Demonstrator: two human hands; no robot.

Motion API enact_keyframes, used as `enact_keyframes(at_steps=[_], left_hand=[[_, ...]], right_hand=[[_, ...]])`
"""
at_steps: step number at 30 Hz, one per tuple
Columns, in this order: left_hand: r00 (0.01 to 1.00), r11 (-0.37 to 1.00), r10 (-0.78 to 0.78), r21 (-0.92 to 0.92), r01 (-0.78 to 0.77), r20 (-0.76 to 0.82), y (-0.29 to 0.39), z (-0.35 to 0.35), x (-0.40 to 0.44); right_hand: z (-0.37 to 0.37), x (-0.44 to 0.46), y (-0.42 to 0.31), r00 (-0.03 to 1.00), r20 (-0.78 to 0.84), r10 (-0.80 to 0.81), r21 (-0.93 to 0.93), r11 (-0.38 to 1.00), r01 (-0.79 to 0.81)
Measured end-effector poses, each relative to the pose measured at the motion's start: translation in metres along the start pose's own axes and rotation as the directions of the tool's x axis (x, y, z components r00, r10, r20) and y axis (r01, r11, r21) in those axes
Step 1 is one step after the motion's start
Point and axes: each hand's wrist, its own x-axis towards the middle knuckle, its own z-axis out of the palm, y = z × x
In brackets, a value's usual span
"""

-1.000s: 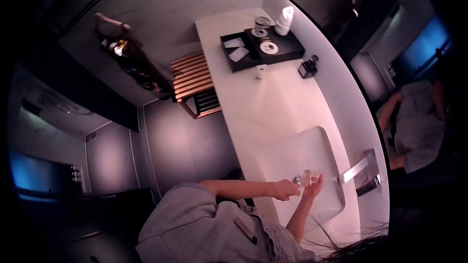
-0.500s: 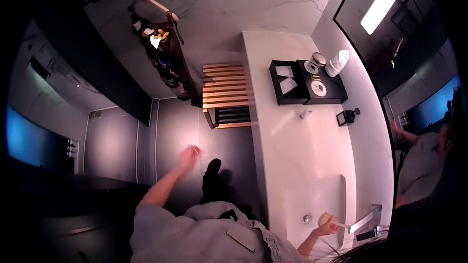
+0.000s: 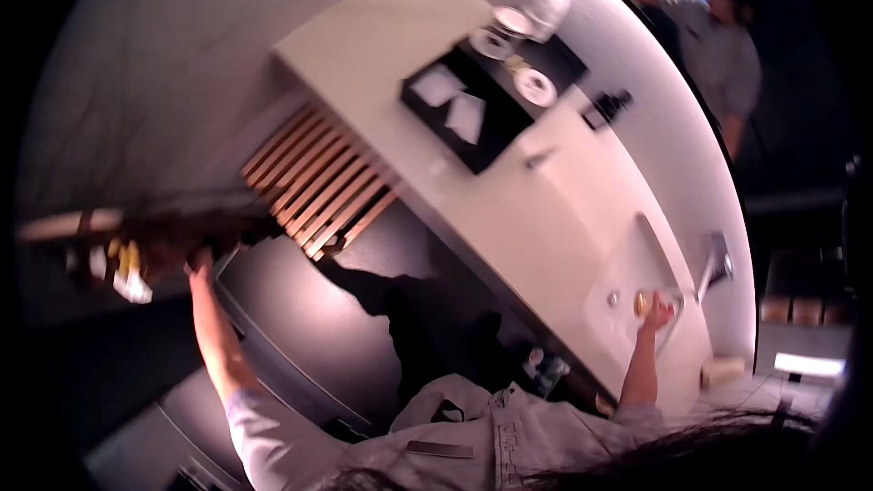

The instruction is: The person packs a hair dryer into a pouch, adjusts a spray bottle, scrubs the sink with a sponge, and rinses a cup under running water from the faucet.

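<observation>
My left hand (image 3: 199,261) is stretched out to the far left, at the edge of a dark brown hanging apron or organizer (image 3: 168,238) with pockets. Its fingers are blurred against the cloth, so I cannot tell whether they grip it. Yellow and white items (image 3: 129,268) stick out of a pocket. Over the white sink (image 3: 596,314), close to the tap (image 3: 716,262), my right hand (image 3: 661,311) is closed on a small round yellowish object (image 3: 642,303), whose kind I cannot make out.
A slatted wooden bench (image 3: 318,177) stands beside the white counter (image 3: 364,41). On the counter are a black tray (image 3: 496,132) with white packets and round items, a wrapped white bundle (image 3: 549,5) and a dark dispenser (image 3: 604,111). A mirror (image 3: 718,64) lines the wall.
My view has turned and come nearer the counter and bench. My left hand has moved from above the floor to the hanging apron or organizer. My right hand still holds the yellowish object over the sink.
</observation>
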Motion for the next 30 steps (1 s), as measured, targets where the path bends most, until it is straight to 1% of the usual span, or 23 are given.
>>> enact_keyframes(at_steps=[1,2,3,4,5,6,9,10,13,16,18,19,20,21,22,23,24,25,26,27,28,29,30], left_hand=[[0.959,0.976,0.216,0.010,-0.218,-0.185,-0.033,0.024,0.010],[0.974,0.993,0.093,0.091,-0.076,-0.204,-0.022,0.015,0.003],[0.912,0.976,0.043,-0.177,-0.125,-0.407,-0.013,0.007,-0.017],[0.807,0.881,-0.010,-0.387,-0.273,-0.591,-0.002,-0.003,-0.038],[0.854,0.627,-0.367,-0.776,-0.067,-0.370,0.010,-0.017,-0.060],[0.775,0.472,-0.486,-0.868,-0.156,-0.404,0.030,-0.026,-0.083],[0.784,0.326,-0.525,-0.929,-0.174,-0.331,0.094,-0.085,-0.164],[0.844,0.238,-0.453,-0.951,-0.195,-0.286,0.073,-0.092,-0.180],[0.865,0.267,-0.282,-0.900,-0.345,-0.415,0.075,-0.129,-0.231],[0.872,0.298,-0.190,-0.873,-0.387,-0.452,0.186,-0.178,-0.310],[0.896,0.199,-0.188,-0.909,-0.366,-0.402,0.266,-0.182,-0.346],[0.726,0.311,0.066,-0.678,-0.666,-0.684,0.302,-0.178,-0.357],[0.761,0.274,0.059,-0.723,-0.634,-0.646,0.333,-0.170,-0.366],[0.877,0.143,-0.023,-0.870,-0.472,-0.480,0.366,-0.161,-0.375],[0.966,-0.066,-0.103,-0.967,-0.245,-0.238,0.398,-0.148,-0.382],[0.994,-0.186,-0.099,-0.980,-0.066,-0.048,0.434,-0.129,-0.383],[0.951,0.090,0.305,-0.996,0.017,0.044,0.488,-0.118,-0.375],[0.971,0.381,0.210,-0.904,-0.192,-0.117,0.530,-0.073,-0.379],[0.915,0.462,0.374,-0.825,-0.325,-0.151,0.574,-0.028,-0.383],[0.755,0.497,0.572,-0.598,-0.629,-0.320,0.600,0.029,-0.385],[0.724,0.688,0.681,-0.238,-0.685,-0.114,0.626,0.052,-0.402],[0.766,0.747,0.623,-0.168,-0.643,-0.159,0.646,0.073,-0.420],[0.687,0.658,0.686,-0.198,-0.727,-0.241,0.660,0.086,-0.412]], right_hand=[[0.002,-0.006,-0.010,0.999,-0.025,0.037,0.008,0.999,-0.037],[0.003,-0.007,-0.008,0.996,-0.085,0.027,0.018,1.000,-0.026],[0.009,-0.006,-0.005,0.990,-0.137,0.016,0.037,0.999,-0.011],[0.012,-0.009,-0.010,0.989,-0.137,0.050,0.055,0.998,-0.043],[0.014,-0.012,-0.015,0.987,-0.134,0.083,0.074,0.995,-0.074],[0.016,-0.010,-0.014,0.988,-0.113,0.103,0.092,0.991,-0.092],[0.015,0.003,0.015,0.988,-0.102,0.112,0.207,0.974,-0.089],[0.019,-0.002,0.002,0.980,-0.108,0.169,0.187,0.971,-0.147],[0.026,-0.002,-0.007,0.983,-0.063,0.173,0.213,0.965,-0.156],[0.029,0.008,0.006,0.986,-0.022,0.165,0.295,0.943,-0.151],[0.033,0.018,0.015,0.989,0.008,0.149,0.356,0.923,-0.142],[0.032,0.021,0.015,0.991,0.069,0.112,0.438,0.890,-0.131],[0.028,0.021,0.016,0.990,0.119,0.072,0.515,0.848,-0.124],[0.022,0.021,0.018,0.989,0.116,0.086,0.517,0.845,-0.134],[0.020,0.023,0.018,0.988,0.144,0.053,0.514,0.849,-0.121],[0.022,0.027,0.016,0.986,0.167,0.018,0.515,0.851,-0.103],[0.023,0.030,0.020,0.984,0.175,-0.023,0.563,0.822,-0.081],[0.022,0.033,0.021,0.986,0.163,-0.017,0.568,0.819,-0.080],[0.023,0.034,0.020,0.983,0.185,-0.013,0.524,0.847,-0.088],[0.024,0.035,0.019,0.978,0.210,-0.007,0.478,0.873,-0.096],[0.024,0.035,0.016,0.973,0.231,0.028,0.473,0.870,-0.137],[0.022,0.033,0.014,0.974,0.224,0.036,0.473,0.870,-0.141],[0.022,0.033,0.010,0.977,0.212,0.014,0.474,0.873,-0.115]])
